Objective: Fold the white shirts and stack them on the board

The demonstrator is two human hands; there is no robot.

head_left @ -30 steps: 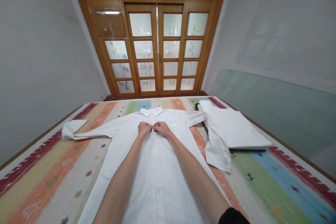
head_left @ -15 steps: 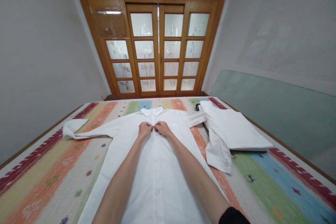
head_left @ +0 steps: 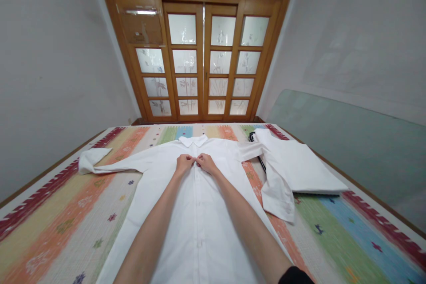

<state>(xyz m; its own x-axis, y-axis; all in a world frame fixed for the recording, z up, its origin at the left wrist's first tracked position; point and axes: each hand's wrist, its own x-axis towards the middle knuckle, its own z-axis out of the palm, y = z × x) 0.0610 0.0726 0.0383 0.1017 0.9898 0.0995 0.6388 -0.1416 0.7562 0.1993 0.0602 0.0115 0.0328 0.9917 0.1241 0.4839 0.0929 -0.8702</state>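
Observation:
A white button-up shirt (head_left: 213, 204) lies face up, collar at the far end and sleeves spread to both sides. On its front placket, a little below the collar (head_left: 193, 141), my left hand (head_left: 185, 163) pinches the fabric with thumb and fingertips. Close beside it, my right hand (head_left: 205, 162) pinches the placket from the other side, the fingertips of both hands nearly touching. Whatever button sits between the fingers is too small to make out. Lower down, the placket runs straight between my forearms.
A striped, patterned cloth (head_left: 89, 213) covers the surface under the shirt. Folded white cloth (head_left: 309, 168) with something dark beneath lies at the right, with the shirt's right-hand sleeve (head_left: 278, 195) against it. Beyond the far edge stand wooden glazed doors (head_left: 203, 62); a pale green panel (head_left: 349, 133) leans along the right wall.
Both hands stay pinched at the same spot on the placket, with only slight finger movement. The camera view has shifted a little.

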